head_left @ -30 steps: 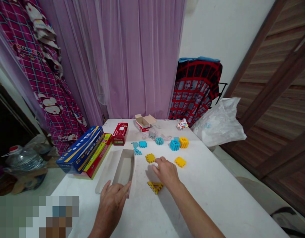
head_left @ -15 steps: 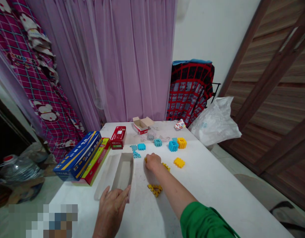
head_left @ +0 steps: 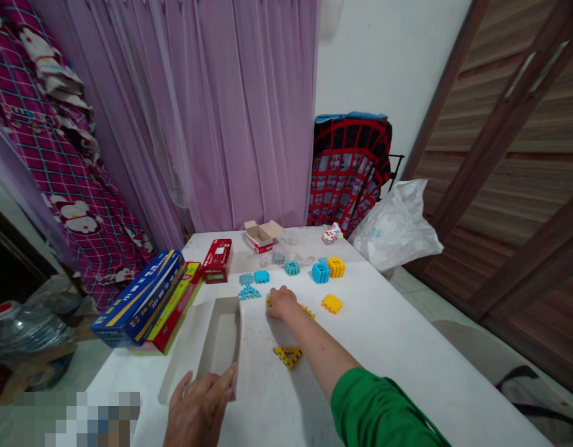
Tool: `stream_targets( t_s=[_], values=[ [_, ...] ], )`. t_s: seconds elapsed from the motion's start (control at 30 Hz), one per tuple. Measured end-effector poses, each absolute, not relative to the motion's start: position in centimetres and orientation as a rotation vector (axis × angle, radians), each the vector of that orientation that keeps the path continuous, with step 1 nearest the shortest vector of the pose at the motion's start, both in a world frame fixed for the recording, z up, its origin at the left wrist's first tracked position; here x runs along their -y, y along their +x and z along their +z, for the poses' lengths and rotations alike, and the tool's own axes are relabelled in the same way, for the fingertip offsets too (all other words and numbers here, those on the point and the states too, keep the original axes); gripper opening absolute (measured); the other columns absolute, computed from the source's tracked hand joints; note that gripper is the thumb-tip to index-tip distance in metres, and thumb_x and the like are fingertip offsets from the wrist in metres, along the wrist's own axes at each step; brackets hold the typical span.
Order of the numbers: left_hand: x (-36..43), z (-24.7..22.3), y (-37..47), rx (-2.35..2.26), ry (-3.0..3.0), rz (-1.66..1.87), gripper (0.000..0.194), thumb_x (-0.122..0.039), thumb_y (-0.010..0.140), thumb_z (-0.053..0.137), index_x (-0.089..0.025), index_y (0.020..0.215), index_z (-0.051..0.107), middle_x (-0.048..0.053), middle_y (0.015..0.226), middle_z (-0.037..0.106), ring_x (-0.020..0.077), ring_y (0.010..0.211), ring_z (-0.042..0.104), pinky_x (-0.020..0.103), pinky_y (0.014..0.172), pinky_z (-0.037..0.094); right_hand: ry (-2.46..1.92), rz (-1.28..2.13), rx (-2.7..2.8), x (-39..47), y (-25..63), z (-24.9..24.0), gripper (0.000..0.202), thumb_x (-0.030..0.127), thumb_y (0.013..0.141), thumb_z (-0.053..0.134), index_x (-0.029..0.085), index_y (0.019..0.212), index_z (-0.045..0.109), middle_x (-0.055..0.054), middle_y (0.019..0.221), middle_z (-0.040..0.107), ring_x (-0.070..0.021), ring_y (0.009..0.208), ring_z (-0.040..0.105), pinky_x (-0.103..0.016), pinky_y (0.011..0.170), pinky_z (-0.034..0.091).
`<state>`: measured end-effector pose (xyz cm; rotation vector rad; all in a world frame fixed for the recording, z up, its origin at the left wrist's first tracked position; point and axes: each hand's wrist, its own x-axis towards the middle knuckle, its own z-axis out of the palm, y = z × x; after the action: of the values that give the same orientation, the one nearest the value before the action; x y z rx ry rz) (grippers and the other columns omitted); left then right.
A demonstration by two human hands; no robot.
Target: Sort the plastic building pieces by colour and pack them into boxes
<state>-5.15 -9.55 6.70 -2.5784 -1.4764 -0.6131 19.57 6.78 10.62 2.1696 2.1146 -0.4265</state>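
My left hand (head_left: 197, 403) grips the near end of an open white cardboard box (head_left: 174, 360), its fingers over the box edge. On the white table, my right hand (head_left: 282, 302) has its fingers closed down over a yellow toothed plastic piece (head_left: 269, 302), mostly covered by the hand. Another yellow piece (head_left: 309, 312) shows partly behind my right forearm. Nearer to me lies a yellow triangular frame piece (head_left: 280, 356). A yellow square piece (head_left: 333, 303) lies to the right. Beyond the box sits a blue triangular piece (head_left: 249, 293).
Farther back stand a blue cube (head_left: 320, 273), a yellow cube (head_left: 336, 267) and a teal block (head_left: 292, 268). To the left are a blue box (head_left: 137, 301), a yellow-red box (head_left: 174, 313) and a red box (head_left: 217, 261). A plastic bag (head_left: 393, 226) hangs at the right edge.
My left hand and the white box have come nearer to me, and the blue triangular piece shows more fully. My right hand stays at the yellow piece. The view has shifted slightly.
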Motion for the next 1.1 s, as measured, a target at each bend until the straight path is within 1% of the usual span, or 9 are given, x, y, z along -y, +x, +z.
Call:
stream_targets(
  t_s=[0.2,0.3,0.43,0.57,0.73,0.83,1.0,1.03,1.1],
  values=[
    [9.2,5.9,-5.0,1.475,-2.577,-0.621,0.038,-0.029,0.094,0.048,-0.039,0.129,0.058,-0.005,0.089,0.073,0.013,0.08,0.069,0.035,0.094,0.045,2.173,-0.414,-2.169,-6.1,19.2,10.6,0.057,0.033,0.074,0.071,0.018,0.127,0.056,-0.018,0.127,0.057,-0.0288,0.114,0.06,-0.035,0.092,0.047],
    [9.0,5.6,-5.0,1.452,-2.557,-0.629,0.037,-0.029,0.093,0.049,-0.038,0.128,0.059,-0.006,0.089,0.072,0.0123,0.08,0.068,0.033,0.093,0.044,2.157,-0.403,-2.179,-5.8,18.9,10.6,0.056,0.032,0.074,0.071,0.019,0.126,0.057,-0.018,0.127,0.057,-0.0291,0.115,0.059,-0.036,0.093,0.047],
    [9.1,5.6,-4.7,1.437,-2.508,-0.686,0.036,-0.028,0.094,0.046,-0.035,0.127,0.06,-0.005,0.085,0.071,0.0133,0.078,0.068,0.035,0.093,0.043,2.135,-0.397,-2.159,-5.7,18.6,10.7,0.053,0.029,0.071,0.073,0.02,0.122,0.062,-0.018,0.127,0.057,-0.0312,0.118,0.058,-0.038,0.093,0.048],
    [9.4,5.8,-4.2,1.423,-2.474,-0.753,0.035,-0.026,0.095,0.044,-0.034,0.125,0.06,-0.006,0.083,0.07,0.0129,0.076,0.067,0.036,0.094,0.04,2.142,-0.389,-2.144,-5.7,18.5,10.7,0.058,0.027,0.068,0.075,0.02,0.124,0.061,-0.019,0.126,0.059,-0.0322,0.117,0.058,-0.04,0.093,0.048],
    [9.5,5.7,-4.0,1.415,-2.454,-0.805,0.034,-0.027,0.096,0.042,-0.033,0.124,0.061,-0.005,0.083,0.069,0.0133,0.076,0.067,0.037,0.097,0.035,2.194,-0.36,-2.151,-5.3,18.3,10.4,0.051,0.022,0.076,0.069,0.016,0.125,0.059,-0.02,0.125,0.06,-0.0289,0.115,0.06,-0.037,0.093,0.047],
    [9.4,5.7,-4.0,1.397,-2.445,-0.806,0.034,-0.027,0.096,0.042,-0.032,0.124,0.061,-0.004,0.083,0.07,0.0139,0.077,0.066,0.037,0.096,0.036,2.206,-0.36,-2.174,-5.1,18.4,10.2,0.052,0.024,0.077,0.069,0.016,0.127,0.058,-0.019,0.125,0.061,-0.0277,0.116,0.06,-0.035,0.094,0.046],
    [9.5,5.7,-3.8,1.39,-2.418,-0.823,0.034,-0.026,0.097,0.04,-0.03,0.123,0.062,-0.003,0.082,0.069,0.0138,0.077,0.066,0.037,0.097,0.035,2.178,-0.434,-2.211,-5.3,19.8,10.6,0.064,0.038,0.069,0.077,0.02,0.128,0.059,-0.015,0.125,0.063,-0.028,0.113,0.062,-0.033,0.089,0.048],
    [9.5,5.7,-3.8,1.388,-2.416,-0.827,0.034,-0.026,0.097,0.04,-0.03,0.123,0.062,-0.003,0.082,0.069,0.0135,0.077,0.066,0.037,0.097,0.034,2.179,-0.449,-2.214,-5.5,20.3,10.9,0.063,0.04,0.07,0.076,0.022,0.128,0.059,-0.013,0.126,0.064,-0.0275,0.111,0.063,-0.032,0.087,0.048],
    [9.6,5.7,-3.8,1.393,-2.416,-0.826,0.033,-0.025,0.097,0.041,-0.029,0.122,0.062,-0.004,0.081,0.068,0.0131,0.076,0.066,0.038,0.097,0.034,2.213,-0.452,-2.209,-5.9,21.5,11.5,0.052,0.037,0.079,0.068,0.025,0.128,0.06,-0.01,0.126,0.065,-0.0255,0.112,0.063,-0.031,0.086,0.048]
  ],
)
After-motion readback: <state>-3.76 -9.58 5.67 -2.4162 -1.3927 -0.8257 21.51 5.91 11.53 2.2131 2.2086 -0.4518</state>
